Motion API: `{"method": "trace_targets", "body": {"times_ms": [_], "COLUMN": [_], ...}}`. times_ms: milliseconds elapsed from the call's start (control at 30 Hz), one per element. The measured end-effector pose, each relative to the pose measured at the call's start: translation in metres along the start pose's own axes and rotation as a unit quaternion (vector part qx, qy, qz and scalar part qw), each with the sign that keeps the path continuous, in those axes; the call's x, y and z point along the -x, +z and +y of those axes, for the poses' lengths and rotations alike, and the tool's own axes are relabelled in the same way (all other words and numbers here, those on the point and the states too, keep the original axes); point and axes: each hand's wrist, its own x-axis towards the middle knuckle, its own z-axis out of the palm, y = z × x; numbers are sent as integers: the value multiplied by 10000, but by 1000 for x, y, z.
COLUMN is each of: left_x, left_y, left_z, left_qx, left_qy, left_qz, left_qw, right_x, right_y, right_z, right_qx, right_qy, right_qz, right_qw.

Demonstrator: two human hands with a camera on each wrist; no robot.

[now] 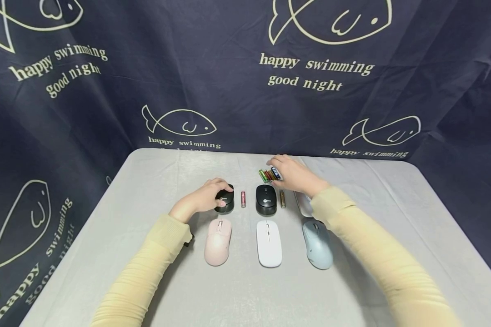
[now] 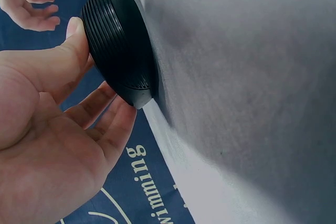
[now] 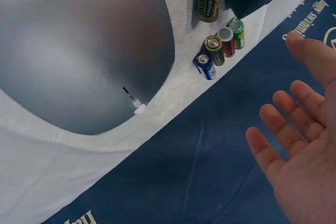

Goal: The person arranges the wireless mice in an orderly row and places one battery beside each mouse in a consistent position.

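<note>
My left hand (image 1: 206, 195) grips the left black mouse (image 1: 226, 200) by its sides. In the left wrist view the thumb and fingers of the left hand (image 2: 68, 114) span the ribbed edge of this mouse (image 2: 118, 45), which stands on the tabletop. Near the table's back edge my right hand (image 1: 292, 175) hovers by a row of several batteries (image 1: 268, 175). Seen from the right wrist, the right hand (image 3: 302, 129) has loosely bent, spread fingers with nothing between them; beside it are a blue battery (image 3: 206, 67), a red battery (image 3: 227, 43) and a green battery (image 3: 238, 32).
A red battery (image 1: 243, 200) lies between the left and the middle black mouse (image 1: 266, 200), with a brown battery (image 1: 283, 200) to its right. In front sit a pink mouse (image 1: 218, 243), a white mouse (image 1: 269, 245) and a light blue mouse (image 1: 318, 245). My right forearm partly covers another pale mouse (image 1: 303, 205).
</note>
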Motion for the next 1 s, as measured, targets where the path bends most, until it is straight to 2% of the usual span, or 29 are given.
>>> {"method": "trace_targets", "body": {"times_ms": [300,667,1000], "left_x": [-1,0,0], "left_y": [1,0,0], "left_z": [1,1,0], "left_qx": [10,-23,-21], "left_qy": [-5,47,24], "left_qz": [10,43,30], "left_qw": [10000,10000,10000], "right_x": [-12,-26,-34], "right_y": [6,15,25], "right_z": [6,6,2], "right_qx": [196,190,476], "right_qy": [26,222,360], "right_qz": [-35,-554,-870], "right_qw": [9998,9980,9944]}}
